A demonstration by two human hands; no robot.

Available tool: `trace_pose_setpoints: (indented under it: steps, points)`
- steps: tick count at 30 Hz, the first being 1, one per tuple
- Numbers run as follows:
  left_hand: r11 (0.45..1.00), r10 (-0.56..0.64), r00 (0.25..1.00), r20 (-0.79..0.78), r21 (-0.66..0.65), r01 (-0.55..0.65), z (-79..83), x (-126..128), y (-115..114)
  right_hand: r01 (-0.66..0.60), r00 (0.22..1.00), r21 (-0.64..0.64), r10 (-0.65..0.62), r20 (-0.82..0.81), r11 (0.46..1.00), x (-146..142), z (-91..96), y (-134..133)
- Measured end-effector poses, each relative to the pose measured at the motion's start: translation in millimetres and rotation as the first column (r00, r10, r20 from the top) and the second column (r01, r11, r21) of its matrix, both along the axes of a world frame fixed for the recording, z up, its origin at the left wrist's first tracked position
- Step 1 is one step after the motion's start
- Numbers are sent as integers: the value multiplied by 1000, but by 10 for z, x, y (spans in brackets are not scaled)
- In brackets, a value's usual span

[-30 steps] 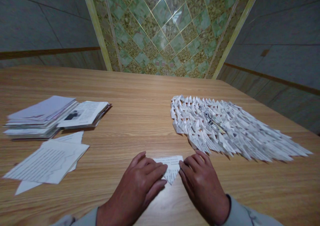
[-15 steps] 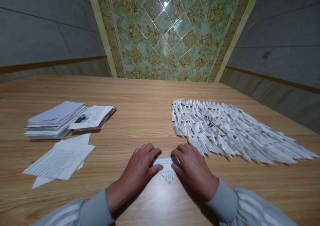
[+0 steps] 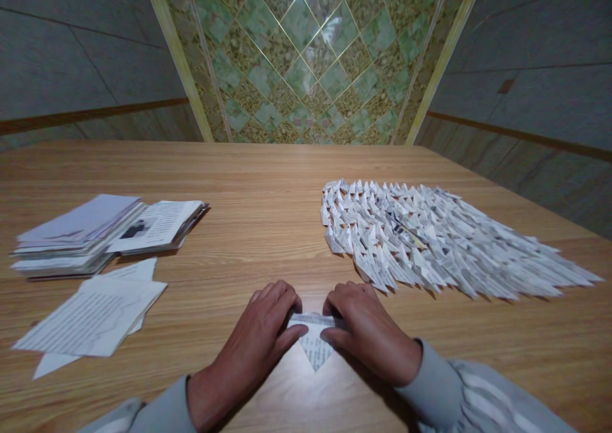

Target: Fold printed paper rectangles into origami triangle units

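A small folded sheet of printed paper (image 3: 315, 351) lies near the front of the table, its pointed end toward me. My left hand (image 3: 261, 334) pinches its left side, thumb on the near face and fingers curled over the far edge. On the opposite side, my right hand (image 3: 366, 328) grips the paper the same way. Between the two thumbs a narrow strip along the upper edge is folded over. Both hands cover the paper's outer corners.
The wooden table (image 3: 258, 229) carries many folded paper boats (image 3: 411, 235) in tight rows at the right. To the left are a stack of papers (image 3: 71, 235), a printed booklet (image 3: 162, 226) and loose printed sheets (image 3: 95, 315). A tiled wall (image 3: 306, 69) rises behind.
The folded paper's upper edge now shows a strip bent over between my thumbs. My hands are slightly closer together. The whole view has shifted a little.
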State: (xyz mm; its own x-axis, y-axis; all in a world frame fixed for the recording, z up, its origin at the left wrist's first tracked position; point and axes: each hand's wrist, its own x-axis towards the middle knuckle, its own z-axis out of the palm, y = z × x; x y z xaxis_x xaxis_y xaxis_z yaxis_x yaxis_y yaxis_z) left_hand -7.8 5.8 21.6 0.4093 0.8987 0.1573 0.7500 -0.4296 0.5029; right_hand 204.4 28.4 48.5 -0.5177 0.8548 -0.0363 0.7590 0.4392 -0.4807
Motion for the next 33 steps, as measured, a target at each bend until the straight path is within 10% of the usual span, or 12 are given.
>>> trace_pose_setpoints:
  steps: [12, 16, 22, 33]
  points:
    - [995, -88, 991, 104, 56, 82, -60, -35, -9, -86, 986, -91, 71, -151, 992, 4, -116, 32]
    - [987, -102, 978, 180, 138, 77, -16, -51, -16, -93, 957, 247, 155, -246, 965, -25, -68, 38]
    - [916, -116, 986, 119, 397, 60, 73, -65, -25, -139, 922, 670, 341, -181, 729, -80, -25, 37]
    - [986, -14, 988, -152, 164, 39, -12, -64, -4, -215, 975, 378, 217, 36, 901, -44, -143, 93]
